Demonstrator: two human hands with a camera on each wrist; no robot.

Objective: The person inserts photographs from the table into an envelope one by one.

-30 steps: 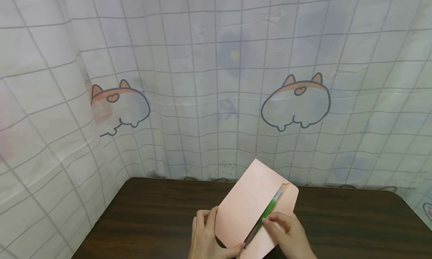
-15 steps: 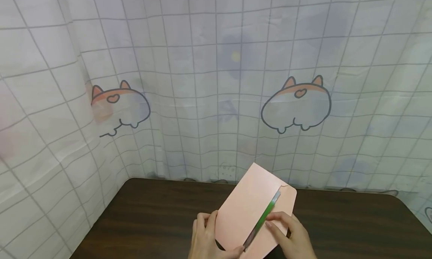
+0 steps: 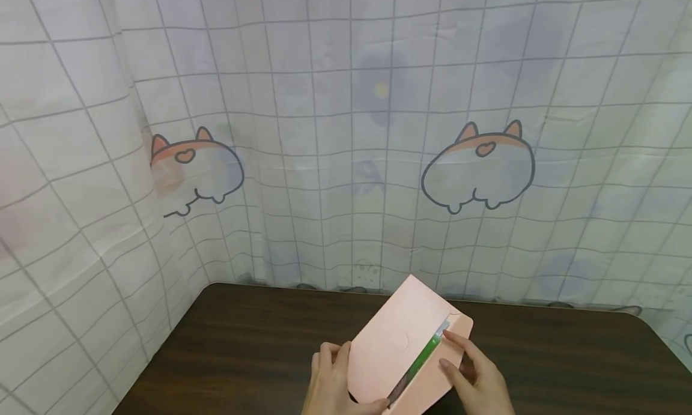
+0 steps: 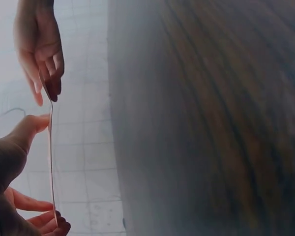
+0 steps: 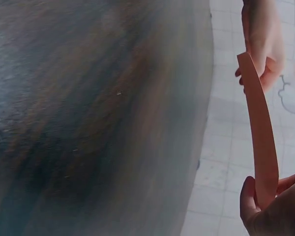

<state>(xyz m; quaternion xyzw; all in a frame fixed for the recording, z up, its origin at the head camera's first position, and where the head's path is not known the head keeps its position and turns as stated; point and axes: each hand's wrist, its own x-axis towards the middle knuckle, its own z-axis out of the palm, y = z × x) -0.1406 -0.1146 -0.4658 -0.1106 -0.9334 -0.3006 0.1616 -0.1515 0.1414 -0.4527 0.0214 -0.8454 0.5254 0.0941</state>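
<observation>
A pale pink envelope (image 3: pixel 394 337) is held tilted above the table. My left hand (image 3: pixel 332 382) grips its lower left part, thumb in front at the slit's lower end and fingertips at the left edge. In the slit shows a narrow strip (image 3: pixel 423 358), green in the middle, pale at the top and dark below; its kind cannot be told. My right hand (image 3: pixel 478 376) holds the flap, index fingertip by the strip's pale end and thumb lower on the flap. Seen edge-on, the envelope (image 4: pixel 51 157) spans both hands in the left wrist view; the right wrist view shows the pink flap (image 5: pixel 263 132).
Beneath the hands lies a dark wood-grain table (image 3: pixel 259 343) with rounded far corners. Behind it and along its left side hangs a white grid-patterned curtain (image 3: pixel 335 133) printed with cartoon animal rear ends.
My right index finger has slid up along the strip to its pale end, spreading from the thumb. The envelope's upper corner has sunk slightly. My left hand keeps its grip.
</observation>
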